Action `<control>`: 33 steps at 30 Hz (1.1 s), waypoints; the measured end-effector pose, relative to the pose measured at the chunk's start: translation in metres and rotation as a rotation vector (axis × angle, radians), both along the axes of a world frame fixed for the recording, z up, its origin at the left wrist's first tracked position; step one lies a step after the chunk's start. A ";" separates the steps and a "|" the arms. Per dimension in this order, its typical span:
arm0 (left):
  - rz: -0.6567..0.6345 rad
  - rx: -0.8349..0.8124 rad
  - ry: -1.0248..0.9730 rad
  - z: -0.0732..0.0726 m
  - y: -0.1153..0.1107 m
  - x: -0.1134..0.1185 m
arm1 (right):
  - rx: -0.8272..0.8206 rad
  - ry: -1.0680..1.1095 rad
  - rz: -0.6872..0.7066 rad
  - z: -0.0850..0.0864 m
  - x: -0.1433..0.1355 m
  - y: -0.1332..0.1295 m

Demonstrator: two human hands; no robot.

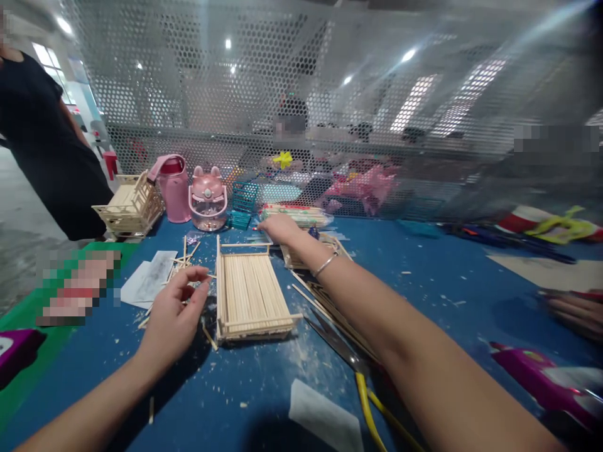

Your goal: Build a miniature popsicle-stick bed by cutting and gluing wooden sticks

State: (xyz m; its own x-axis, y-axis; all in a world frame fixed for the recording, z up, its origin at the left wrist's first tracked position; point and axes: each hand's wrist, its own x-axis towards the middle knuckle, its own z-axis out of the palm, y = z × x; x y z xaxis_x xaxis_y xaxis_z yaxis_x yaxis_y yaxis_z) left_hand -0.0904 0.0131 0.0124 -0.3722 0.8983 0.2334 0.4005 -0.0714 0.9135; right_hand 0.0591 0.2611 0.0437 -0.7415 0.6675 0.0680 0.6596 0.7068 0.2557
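A small bed-like frame (pixel 252 285) of pale wooden sticks stands on the blue table, with a slatted base, corner posts and rails. My left hand (pixel 176 311) hovers at its left side, fingers loosely bent and thumb apart from them. A short stick end shows beside those fingertips; I cannot tell whether it is touched. My right hand (pixel 281 227) reaches past the frame to the back, fingers closed and pointing down by the packaged sticks (pixel 296 215). Whatever they grip is hidden. Under my right forearm lie scissors (pixel 342 345) with yellow handles and several long sticks.
A stick model (pixel 129 204), a pink bottle (pixel 174 191) and a clear pink-lidded jug (pixel 208 201) stand at the back left. Loose sticks and paper (pixel 148 279) lie left. A purple tool (pixel 541 376) and another person's hand (pixel 577 311) are at right. Perforated screen behind.
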 end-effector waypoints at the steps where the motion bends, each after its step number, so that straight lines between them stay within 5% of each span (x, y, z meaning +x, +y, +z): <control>1: 0.001 -0.004 -0.006 0.000 0.000 0.000 | -0.007 -0.003 -0.009 -0.003 0.001 0.001; 6: -0.021 -0.035 -0.058 0.000 0.002 0.001 | -0.001 0.037 -0.079 0.000 0.004 -0.008; 10: -0.099 -0.128 -0.108 -0.002 0.004 0.000 | -0.016 0.252 -0.105 0.014 0.022 -0.041; 16: -0.220 -0.205 -0.083 -0.004 0.004 0.000 | -0.273 0.394 -0.177 0.030 0.075 -0.143; 22: -0.182 -0.216 -0.174 0.001 0.000 0.007 | -0.253 0.257 -0.367 0.010 0.140 -0.236; 27: -0.192 -0.214 -0.271 0.001 -0.004 0.011 | -0.258 0.314 -0.500 -0.001 0.173 -0.237; 33: -0.244 -0.218 -0.223 -0.002 -0.004 0.012 | -0.199 0.114 -0.486 -0.003 0.145 -0.192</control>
State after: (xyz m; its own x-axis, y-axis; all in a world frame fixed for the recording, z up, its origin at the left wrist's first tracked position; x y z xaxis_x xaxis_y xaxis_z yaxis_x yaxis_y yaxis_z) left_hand -0.0786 0.0088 0.0099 -0.1613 0.9863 -0.0352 0.1854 0.0653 0.9805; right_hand 0.2037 0.0694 0.0404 -0.3391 0.9402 -0.0327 0.9386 0.3405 0.0559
